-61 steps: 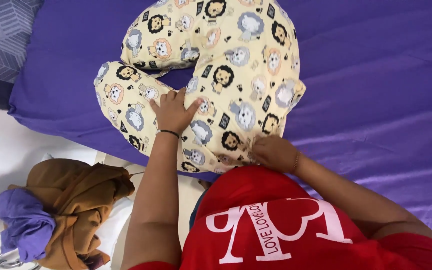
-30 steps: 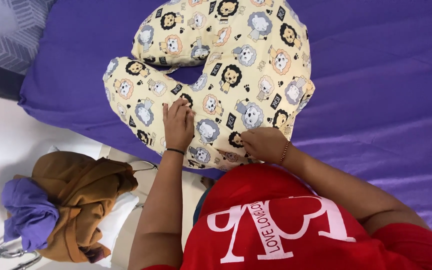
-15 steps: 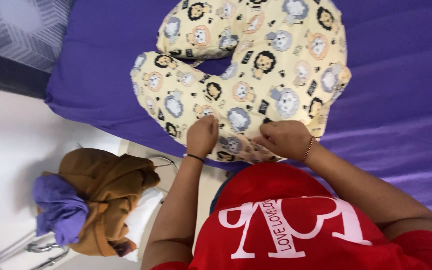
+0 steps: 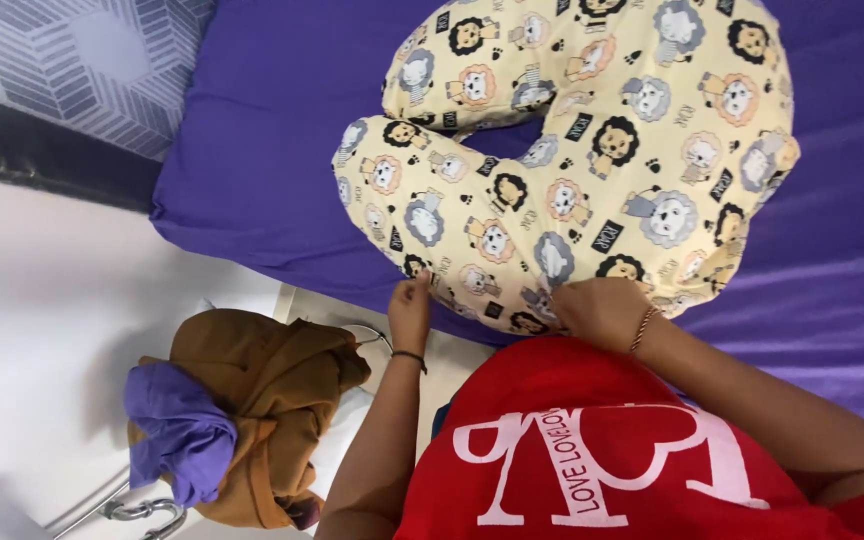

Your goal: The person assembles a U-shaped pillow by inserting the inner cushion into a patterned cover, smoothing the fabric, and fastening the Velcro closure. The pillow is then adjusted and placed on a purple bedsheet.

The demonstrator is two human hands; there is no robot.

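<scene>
One curved yellow pillow [image 4: 592, 150] with lion prints lay on the purple bed [image 4: 252, 150], its near edge pinched by the left hand [image 4: 410, 312] and gripped by the right hand [image 4: 600, 310].

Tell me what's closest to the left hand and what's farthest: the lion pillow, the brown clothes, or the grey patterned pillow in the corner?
From the left hand:
1. Lion pillow: right at the fingertips, on the purple sheet.
2. Brown clothes: lower left, off the bed.
3. Grey patterned pillow: far top-left corner.
</scene>
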